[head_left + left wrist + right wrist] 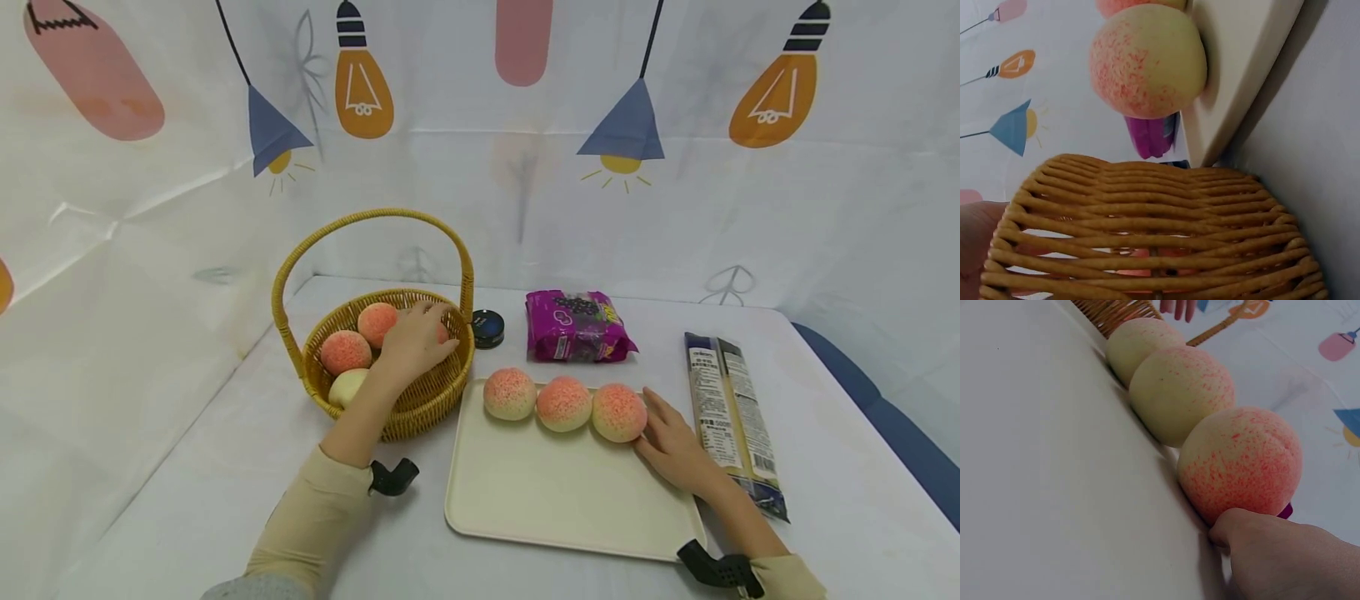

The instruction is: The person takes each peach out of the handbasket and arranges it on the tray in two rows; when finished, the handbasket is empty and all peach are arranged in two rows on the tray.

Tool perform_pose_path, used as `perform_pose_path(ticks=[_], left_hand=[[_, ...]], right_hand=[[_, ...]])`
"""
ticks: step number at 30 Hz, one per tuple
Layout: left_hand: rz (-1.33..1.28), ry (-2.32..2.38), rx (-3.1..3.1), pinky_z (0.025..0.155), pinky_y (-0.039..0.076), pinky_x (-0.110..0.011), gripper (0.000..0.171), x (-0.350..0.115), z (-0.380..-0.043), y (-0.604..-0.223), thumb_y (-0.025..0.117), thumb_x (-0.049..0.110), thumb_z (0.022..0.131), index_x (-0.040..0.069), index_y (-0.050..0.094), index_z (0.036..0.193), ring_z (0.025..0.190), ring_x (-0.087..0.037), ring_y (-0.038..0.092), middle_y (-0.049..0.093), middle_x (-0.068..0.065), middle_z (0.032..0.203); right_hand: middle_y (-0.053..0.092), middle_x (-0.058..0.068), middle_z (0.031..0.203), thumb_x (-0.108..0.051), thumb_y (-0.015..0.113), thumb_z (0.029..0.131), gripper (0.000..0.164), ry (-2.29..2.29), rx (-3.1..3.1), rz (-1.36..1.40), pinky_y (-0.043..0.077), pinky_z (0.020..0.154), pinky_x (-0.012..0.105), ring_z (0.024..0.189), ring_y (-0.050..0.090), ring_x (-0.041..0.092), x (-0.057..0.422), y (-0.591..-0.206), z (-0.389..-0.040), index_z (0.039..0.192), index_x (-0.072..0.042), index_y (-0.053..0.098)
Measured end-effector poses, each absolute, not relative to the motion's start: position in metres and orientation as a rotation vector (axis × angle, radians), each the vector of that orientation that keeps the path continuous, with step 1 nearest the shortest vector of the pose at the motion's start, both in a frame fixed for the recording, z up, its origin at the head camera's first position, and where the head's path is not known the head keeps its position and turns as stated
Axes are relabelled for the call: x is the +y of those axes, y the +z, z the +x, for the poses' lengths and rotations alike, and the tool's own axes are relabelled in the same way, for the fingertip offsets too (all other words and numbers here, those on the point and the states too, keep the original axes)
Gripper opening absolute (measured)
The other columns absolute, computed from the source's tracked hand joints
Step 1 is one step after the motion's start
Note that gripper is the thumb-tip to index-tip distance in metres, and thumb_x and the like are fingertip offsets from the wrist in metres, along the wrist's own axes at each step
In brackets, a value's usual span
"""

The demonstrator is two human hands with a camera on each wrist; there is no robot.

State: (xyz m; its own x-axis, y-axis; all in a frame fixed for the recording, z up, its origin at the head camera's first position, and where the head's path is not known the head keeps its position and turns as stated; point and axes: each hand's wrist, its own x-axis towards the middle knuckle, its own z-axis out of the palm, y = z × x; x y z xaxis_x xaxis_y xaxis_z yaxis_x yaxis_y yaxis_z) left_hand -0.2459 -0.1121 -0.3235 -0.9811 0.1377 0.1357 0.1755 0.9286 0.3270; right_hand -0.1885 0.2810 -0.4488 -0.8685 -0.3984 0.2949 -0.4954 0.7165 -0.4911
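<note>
Three speckled peaches (564, 404) line the far side of a cream tray (562, 492), the right-hand peach (619, 412) grasped along its right side by the right hand (671, 442), while the left hand (415, 343) covers another peach (442, 333) in the left wicker basket (441, 408), its grip impossible to tell. On the right, a long pasta packet (735, 423) shows "500" and a barcode (764, 463); lettering on the far purple grape-print packet (577, 327) and black round tin (487, 328) is too small to read.
</note>
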Motion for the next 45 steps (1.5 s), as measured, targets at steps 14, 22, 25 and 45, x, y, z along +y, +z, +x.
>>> perform_pose_path(ticks=[14,22,25,45], left_hand=[[-0.253,-0.702,-2.997,0.090,0.040,-0.050,0.055,-0.130,-0.261,-0.331,0.060,0.024,0.085,0.002,0.044,0.132,0.117,-0.038,0.042,0.043,-0.022,0.130],[-0.269,-0.836,-3.019,0.095,0.036,-0.049,0.058,-0.138,-0.267,-0.340,0.061,0.024,0.085,0.000,0.041,0.134,0.121,-0.037,0.039,0.041,-0.023,0.133],[-0.249,-0.843,-3.029,0.096,0.035,-0.049,0.058,-0.140,-0.268,-0.342,0.060,0.024,0.086,0.000,0.040,0.134,0.122,-0.037,0.038,0.042,-0.023,0.133],[-0.244,-0.814,-2.998,0.096,0.036,-0.047,0.051,-0.141,-0.267,-0.350,0.063,0.021,0.085,-0.003,0.046,0.127,0.118,-0.036,0.042,0.044,-0.022,0.128]], right_hand=[[0.021,0.031,0.141,-0.010,0.059,0.084,0.051,0.855,-2.791,0.699,0.020,0.093,0.067,0.124,0.021,0.053,0.281,-0.449,-0.189,0.130,0.005,0.042],[0.022,0.031,0.141,-0.010,0.059,0.084,0.050,0.863,-2.785,0.699,0.020,0.092,0.067,0.124,0.022,0.053,0.281,-0.447,-0.187,0.129,0.005,0.043],[0.022,0.031,0.141,-0.010,0.059,0.084,0.049,0.868,-2.788,0.694,0.020,0.092,0.067,0.124,0.022,0.052,0.280,-0.447,-0.187,0.129,0.005,0.044],[0.022,0.031,0.141,-0.009,0.059,0.084,0.051,0.863,-2.793,0.689,0.020,0.093,0.067,0.124,0.022,0.053,0.281,-0.449,-0.188,0.130,0.006,0.043]])
